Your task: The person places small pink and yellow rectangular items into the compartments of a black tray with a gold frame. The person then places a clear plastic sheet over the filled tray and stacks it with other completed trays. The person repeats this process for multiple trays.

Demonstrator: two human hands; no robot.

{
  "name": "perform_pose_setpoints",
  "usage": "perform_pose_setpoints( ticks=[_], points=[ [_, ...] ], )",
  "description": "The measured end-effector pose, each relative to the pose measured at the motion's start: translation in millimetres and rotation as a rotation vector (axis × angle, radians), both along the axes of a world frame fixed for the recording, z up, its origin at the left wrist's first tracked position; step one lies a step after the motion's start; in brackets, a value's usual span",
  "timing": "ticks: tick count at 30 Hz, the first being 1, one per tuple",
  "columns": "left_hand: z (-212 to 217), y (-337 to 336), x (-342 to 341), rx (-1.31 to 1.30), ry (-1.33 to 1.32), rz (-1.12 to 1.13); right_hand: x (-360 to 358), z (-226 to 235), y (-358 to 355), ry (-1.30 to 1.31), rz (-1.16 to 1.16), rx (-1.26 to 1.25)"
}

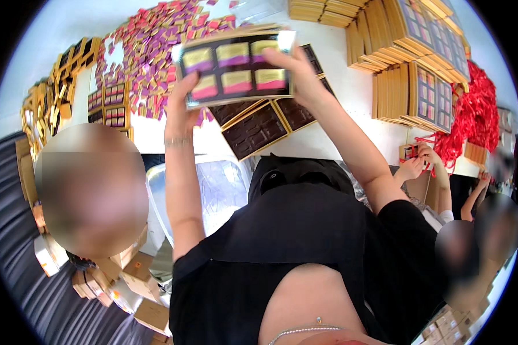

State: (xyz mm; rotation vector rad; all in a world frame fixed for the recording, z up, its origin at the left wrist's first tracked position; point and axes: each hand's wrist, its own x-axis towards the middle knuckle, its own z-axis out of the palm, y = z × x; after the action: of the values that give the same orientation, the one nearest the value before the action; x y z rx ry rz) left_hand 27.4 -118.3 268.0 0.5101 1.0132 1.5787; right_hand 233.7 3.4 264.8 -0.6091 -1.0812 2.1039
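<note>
I see left hand and right hand pinching the box between them. Its length roughly parallels the tabletop's near edge.

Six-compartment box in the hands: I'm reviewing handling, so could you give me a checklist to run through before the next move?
1. Left hand on the left end of the six-compartment box: ok.
2. Right hand on its right end: ok.
3. Wrapped pieces showing in all six compartments: ok.
4. Box sealed all round: cannot tell.
5. Dark brown trays below filled: not ok, visible compartments look bare.
6. Loose wrapped squares in neat rows: not ok, scattered.
</note>
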Motion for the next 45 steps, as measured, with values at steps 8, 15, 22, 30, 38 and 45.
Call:
perform_pose_setpoints(
  ticks=[8,15,22,30,38,45],
  points=[
    [-46.9,335.7,77.4,-0.107,0.403,-0.913,115.4,-77.9,106.5,-0.006,-0.611,-0.155],
    [-105.3,385.0,96.2,-0.303,0.189,-0.927,105.5,-126.2,94.8,-0.236,-0.718,-0.07],
    [-115.8,402.0,119.1,-0.262,0.483,-1.131,112.1,-154.7,92.9,0.101,-0.74,-0.427],
    [-152.7,381.3,185.8,-0.268,0.563,-0.525,144.4,-191.8,139.4,0.165,-0.769,-0.751],
    [-170.2,370.2,208.4,-0.552,-0.332,-0.46,121.1,-185.2,167.9,0.393,-0.785,-0.842],
    [-178.0,375.7,216.7,-0.485,-0.384,-0.435,134.7,-191.7,181.0,0.323,-0.663,-0.794]
  ],
)
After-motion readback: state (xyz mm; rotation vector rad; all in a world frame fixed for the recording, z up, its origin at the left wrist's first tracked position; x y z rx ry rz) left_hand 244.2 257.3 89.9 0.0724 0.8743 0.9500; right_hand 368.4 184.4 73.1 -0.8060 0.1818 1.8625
